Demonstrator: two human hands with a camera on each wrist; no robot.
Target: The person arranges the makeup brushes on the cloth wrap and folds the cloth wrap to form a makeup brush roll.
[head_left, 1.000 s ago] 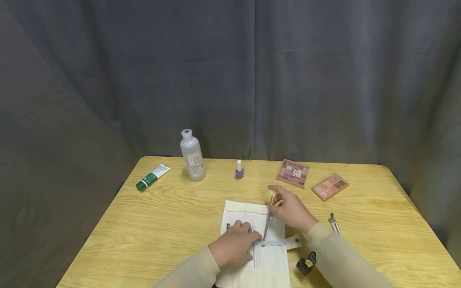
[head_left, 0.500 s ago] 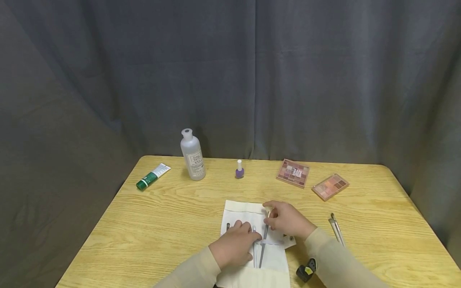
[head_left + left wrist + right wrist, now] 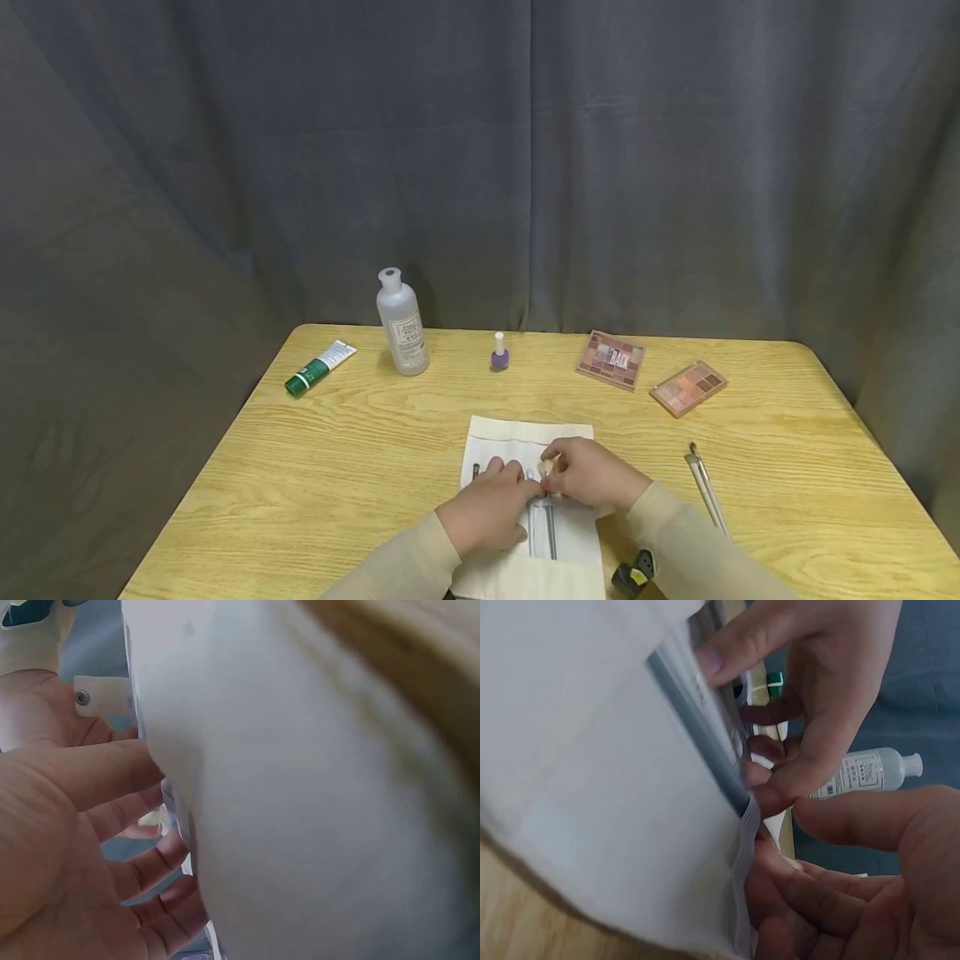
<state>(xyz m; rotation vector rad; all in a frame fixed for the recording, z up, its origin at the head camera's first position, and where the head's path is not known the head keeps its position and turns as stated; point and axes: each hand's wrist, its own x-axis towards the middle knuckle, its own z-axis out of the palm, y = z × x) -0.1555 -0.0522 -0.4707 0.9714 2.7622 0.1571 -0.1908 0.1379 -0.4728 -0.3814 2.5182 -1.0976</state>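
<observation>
A white cloth brush roll (image 3: 577, 537) lies unfolded at the table's near edge. My right hand (image 3: 596, 477) pinches a makeup brush (image 3: 551, 533) near its pale bristles. The brush's grey handle passes under the roll's elastic band (image 3: 746, 847), as the right wrist view shows. Beside it another slim, light-handled tool (image 3: 532, 532) sits in the roll. My left hand (image 3: 483, 508) rests on the roll, its fingers extended and touching the cloth near the band. A dark tip (image 3: 476, 472) pokes out left of that hand; the rest of it is hidden.
Two makeup brushes (image 3: 705, 483) lie right of the roll. Farther back are two eyeshadow palettes (image 3: 611, 360), a purple nail polish bottle (image 3: 499, 358), a clear bottle (image 3: 405, 333) and a green-and-white tube (image 3: 318, 369). A black object (image 3: 632, 575) is beneath the right forearm.
My right hand has moved toward me and slightly left, sliding the makeup brush down under the elastic band until the handle shows below it. The left hand has stayed in place.
</observation>
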